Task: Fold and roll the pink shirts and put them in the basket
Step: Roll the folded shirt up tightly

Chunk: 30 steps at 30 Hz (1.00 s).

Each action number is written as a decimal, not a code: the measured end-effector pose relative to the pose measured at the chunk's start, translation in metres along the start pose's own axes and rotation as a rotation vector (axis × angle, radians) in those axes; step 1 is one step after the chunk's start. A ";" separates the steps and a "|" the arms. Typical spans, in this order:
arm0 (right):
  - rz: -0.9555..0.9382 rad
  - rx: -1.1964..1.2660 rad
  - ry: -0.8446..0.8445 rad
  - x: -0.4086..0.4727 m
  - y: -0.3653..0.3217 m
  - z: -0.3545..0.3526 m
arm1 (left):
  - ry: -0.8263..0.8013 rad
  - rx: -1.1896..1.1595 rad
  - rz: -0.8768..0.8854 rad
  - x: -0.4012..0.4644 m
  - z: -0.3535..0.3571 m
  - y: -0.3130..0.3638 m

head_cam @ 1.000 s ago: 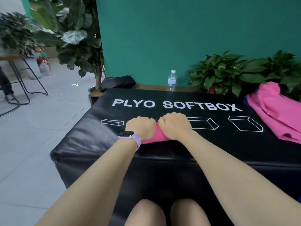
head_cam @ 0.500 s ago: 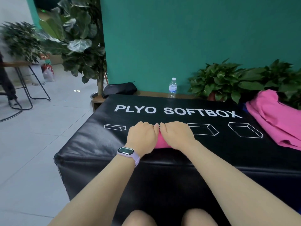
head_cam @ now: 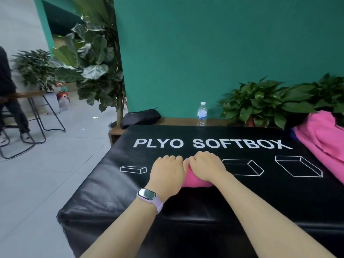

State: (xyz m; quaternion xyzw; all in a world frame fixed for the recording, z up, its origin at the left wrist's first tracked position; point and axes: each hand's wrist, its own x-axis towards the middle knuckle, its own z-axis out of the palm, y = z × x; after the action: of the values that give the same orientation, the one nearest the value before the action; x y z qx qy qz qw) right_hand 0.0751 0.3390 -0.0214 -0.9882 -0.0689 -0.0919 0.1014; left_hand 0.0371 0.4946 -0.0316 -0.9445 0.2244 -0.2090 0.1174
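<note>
Two hands, one pink roll and one loose pink pile lie on one black box [head_cam: 115,187]; one watch, one pouch, one bottle and three plants are also in view. At about 10 o'clock stand a small plant [head_cam: 35,69] and a tall plant [head_cam: 93,58]. The pouch [head_cam: 140,117] lies at 11 o'clock on the ledge behind the box.

The left hand [head_cam: 166,173], with the watch [head_cam: 148,195] on its wrist, lies knuckles up on the roll [head_cam: 195,180], fingers curled forward over its far side. The right hand [head_cam: 207,167] touches the left and curls over the roll likewise. Only the roll's near side shows between and below the palms; the fingertips are hidden.

The bottle [head_cam: 202,113] stands at 12 o'clock, a leafy plant [head_cam: 264,101] at 1 o'clock, the pile [head_cam: 323,140] at 2 o'clock on the box's far right corner.

Since half a second ago the hands stay clamped on the roll, and more of its pink shows under the palms.
</note>
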 end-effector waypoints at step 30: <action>-0.297 0.028 0.204 0.062 0.019 0.017 | 0.134 -0.099 -0.069 0.057 0.035 -0.023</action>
State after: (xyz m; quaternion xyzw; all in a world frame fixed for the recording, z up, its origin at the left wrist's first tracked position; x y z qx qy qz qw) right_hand 0.1410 0.3313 -0.0288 -0.9512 -0.2046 -0.2047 0.1072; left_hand 0.1081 0.4920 -0.0359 -0.9402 0.2092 -0.2643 0.0479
